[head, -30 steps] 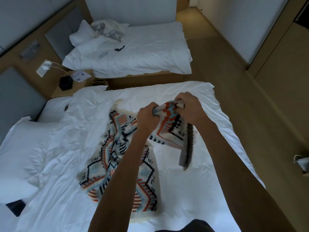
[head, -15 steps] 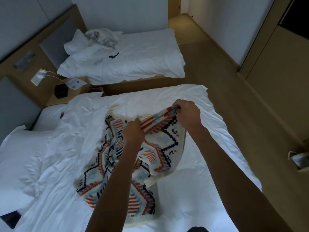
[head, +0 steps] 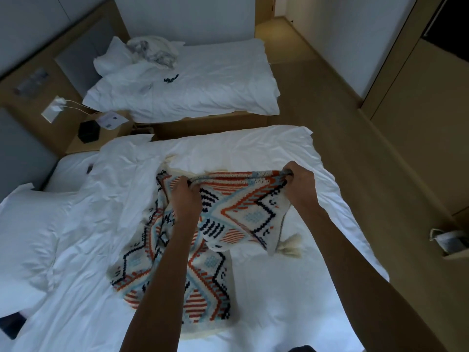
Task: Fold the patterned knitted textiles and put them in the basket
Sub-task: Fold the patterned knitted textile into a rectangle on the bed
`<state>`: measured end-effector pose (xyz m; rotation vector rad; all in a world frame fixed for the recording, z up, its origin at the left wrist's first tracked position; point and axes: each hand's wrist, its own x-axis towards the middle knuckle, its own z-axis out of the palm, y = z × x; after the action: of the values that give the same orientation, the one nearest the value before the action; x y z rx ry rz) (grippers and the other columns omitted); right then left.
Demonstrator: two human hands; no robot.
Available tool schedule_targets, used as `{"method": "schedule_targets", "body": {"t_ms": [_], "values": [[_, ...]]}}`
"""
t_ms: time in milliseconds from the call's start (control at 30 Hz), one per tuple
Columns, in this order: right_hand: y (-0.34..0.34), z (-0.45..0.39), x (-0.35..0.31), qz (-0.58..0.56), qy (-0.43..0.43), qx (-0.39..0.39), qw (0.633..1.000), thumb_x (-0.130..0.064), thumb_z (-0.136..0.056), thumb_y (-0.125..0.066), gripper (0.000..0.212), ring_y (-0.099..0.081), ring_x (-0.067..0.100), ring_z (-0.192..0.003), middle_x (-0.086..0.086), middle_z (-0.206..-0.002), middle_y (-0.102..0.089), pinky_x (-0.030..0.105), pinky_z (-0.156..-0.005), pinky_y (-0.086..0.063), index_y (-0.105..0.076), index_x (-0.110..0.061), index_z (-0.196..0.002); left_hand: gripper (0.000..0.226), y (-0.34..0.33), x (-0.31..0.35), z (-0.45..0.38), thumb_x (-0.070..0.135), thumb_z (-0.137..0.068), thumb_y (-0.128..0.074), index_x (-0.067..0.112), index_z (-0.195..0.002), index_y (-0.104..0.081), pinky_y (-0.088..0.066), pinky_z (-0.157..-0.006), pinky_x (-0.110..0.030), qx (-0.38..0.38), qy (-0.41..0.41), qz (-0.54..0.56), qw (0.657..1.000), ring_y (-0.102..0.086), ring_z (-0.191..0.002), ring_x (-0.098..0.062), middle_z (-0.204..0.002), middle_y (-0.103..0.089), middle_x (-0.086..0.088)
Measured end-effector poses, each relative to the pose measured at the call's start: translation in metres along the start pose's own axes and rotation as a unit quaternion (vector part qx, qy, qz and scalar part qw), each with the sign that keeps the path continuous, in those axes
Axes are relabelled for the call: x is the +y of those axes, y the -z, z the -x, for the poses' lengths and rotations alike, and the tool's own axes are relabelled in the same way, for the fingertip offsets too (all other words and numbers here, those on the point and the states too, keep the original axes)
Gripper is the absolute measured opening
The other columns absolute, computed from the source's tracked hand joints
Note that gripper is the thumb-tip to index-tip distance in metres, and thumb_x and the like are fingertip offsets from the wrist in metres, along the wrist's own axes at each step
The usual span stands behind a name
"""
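A knitted textile (head: 243, 212) with an orange, blue and black zigzag pattern hangs stretched above the near bed. My left hand (head: 184, 196) grips its upper edge on the left, and my right hand (head: 299, 182) grips the same edge on the right. A white tassel dangles from its lower right corner. Under it a second patterned textile (head: 203, 283) lies spread on the white duvet, partly hidden by my left forearm. A small basket (head: 446, 241) sits at the right edge of the view on a ledge.
The near bed (head: 279, 288) has a rumpled white duvet and pillows at left. A second bed (head: 203, 80) with a heap of cloth stands beyond. A nightstand (head: 101, 133) sits between the beds. Wooden floor runs along the right, beside wardrobes.
My hands have moved apart along the textile's upper edge, spreading the bunched cloth out wide. The head camera has tilted down slightly.
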<state>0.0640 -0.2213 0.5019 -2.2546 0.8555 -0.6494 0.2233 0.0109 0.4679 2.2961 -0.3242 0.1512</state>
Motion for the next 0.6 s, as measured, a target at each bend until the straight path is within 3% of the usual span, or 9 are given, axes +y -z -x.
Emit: {"method": "schedule_targets", "body": {"t_ms": [167, 233, 300, 367, 467, 600], "values": [[-0.003, 0.006, 0.006, 0.009, 0.032, 0.026, 0.999, 0.013, -0.083, -0.044, 0.044, -0.062, 0.028, -0.100, 0.016, -0.106, -0.065, 0.031, -0.090, -0.048, -0.067, -0.006, -0.116, 0.014, 0.020, 0.018, -0.009, -0.007, -0.083, -0.053, -0.001, -0.089, -0.065, -0.038, -0.060, -0.023, 0.042, -0.042, 0.031, 0.998, -0.052, -0.067, -0.017, -0.075, -0.061, -0.005], [0.000, 0.001, 0.000, -0.001, 0.064, 0.040, 0.997, 0.013, -0.083, -0.049, 0.041, -0.061, 0.027, -0.099, 0.018, -0.106, -0.064, 0.028, -0.090, -0.047, -0.066, -0.003, -0.117, 0.016, 0.027, 0.021, -0.016, -0.007, -0.081, -0.054, 0.001, -0.089, -0.065, -0.038, -0.059, -0.019, 0.056, -0.057, 0.034, 0.996, -0.053, -0.066, -0.015, -0.075, -0.064, -0.004], [0.002, -0.009, -0.006, -0.004, 0.104, 0.050, 0.993, 0.016, -0.078, -0.050, 0.042, -0.062, 0.029, -0.096, 0.018, -0.103, -0.064, 0.035, -0.089, -0.051, -0.066, -0.001, -0.113, 0.019, 0.032, 0.026, -0.020, -0.006, -0.082, -0.053, 0.003, -0.091, -0.066, -0.036, -0.057, -0.015, 0.063, -0.052, 0.051, 0.995, -0.054, -0.067, -0.013, -0.077, -0.064, -0.002], [0.004, -0.015, -0.009, -0.005, 0.120, 0.066, 0.991, 0.018, -0.075, -0.049, 0.040, -0.063, 0.030, -0.091, 0.016, -0.097, -0.066, 0.037, -0.085, -0.052, -0.069, 0.000, -0.104, 0.021, 0.036, 0.024, -0.019, -0.006, -0.082, -0.053, 0.004, -0.095, -0.067, -0.039, -0.061, -0.019, 0.070, -0.061, 0.061, 0.994, -0.055, -0.069, -0.013, -0.079, -0.065, -0.003], [0.004, -0.008, -0.010, -0.016, 0.091, 0.084, 0.992, 0.018, -0.074, -0.047, 0.036, -0.062, 0.023, -0.084, 0.012, -0.090, -0.067, 0.024, -0.079, -0.047, -0.070, -0.002, -0.093, 0.025, 0.035, 0.007, -0.008, -0.008, -0.079, -0.056, 0.004, -0.097, -0.069, -0.043, -0.063, -0.023, 0.077, -0.104, 0.050, 0.990, -0.058, -0.066, -0.018, -0.078, -0.068, -0.008], [-0.009, 0.014, 0.005, -0.030, 0.066, 0.070, 0.995, 0.018, -0.070, -0.044, 0.037, -0.060, 0.018, -0.077, 0.007, -0.083, -0.065, 0.026, -0.072, -0.049, -0.066, -0.007, -0.086, 0.023, 0.027, -0.019, 0.016, -0.006, -0.082, -0.062, 0.001, -0.101, -0.071, -0.043, -0.061, -0.025, 0.054, -0.069, 0.025, 0.996, -0.058, -0.060, -0.022, -0.076, -0.071, -0.014]]}}
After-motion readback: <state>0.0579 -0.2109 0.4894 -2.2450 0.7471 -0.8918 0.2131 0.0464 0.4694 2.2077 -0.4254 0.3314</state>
